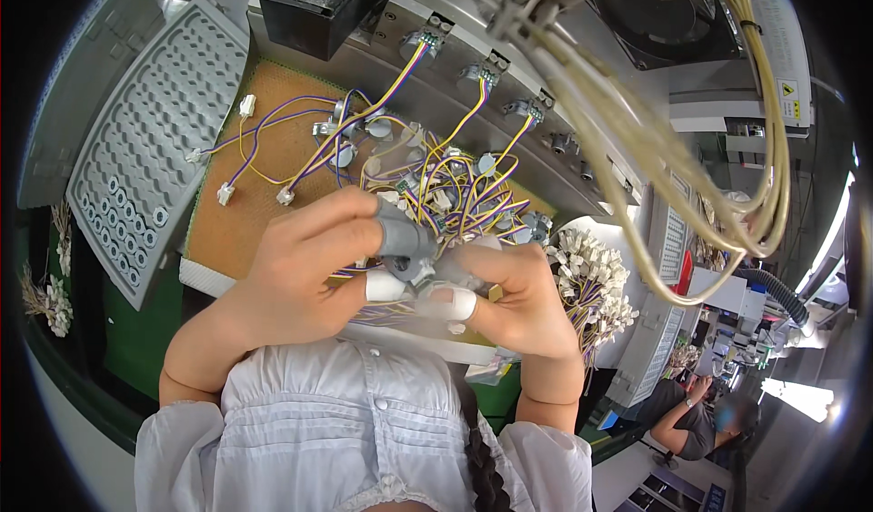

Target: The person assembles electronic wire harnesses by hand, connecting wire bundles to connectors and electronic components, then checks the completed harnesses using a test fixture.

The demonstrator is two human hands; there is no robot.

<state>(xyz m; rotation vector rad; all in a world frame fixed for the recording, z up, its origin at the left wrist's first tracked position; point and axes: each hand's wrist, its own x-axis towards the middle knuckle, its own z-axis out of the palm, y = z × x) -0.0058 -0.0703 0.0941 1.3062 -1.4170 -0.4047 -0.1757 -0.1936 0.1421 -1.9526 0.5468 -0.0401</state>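
My left hand (305,262) is closed in a pinch, with grey and white covers over its fingertips. Opposite it, my right hand (523,298) pinches too, its thumb tip wrapped in white. Between the fingertips sits a small grey part (420,274), mostly hidden, its kind unclear. Just beyond my hands lies a tangle of small round motors (486,164) with yellow and purple wires (441,198) and white plugs (225,194). This heap rests on an orange-brown mat (264,85).
A grey moulded tray (150,139) with round parts in its near end stands at the left. Wired motors hang in a metal fixture (382,39) at the back. White connectors (591,280) bunch at the right. Clear hoses (627,194) loop overhead. Another person (696,416) sits far right.
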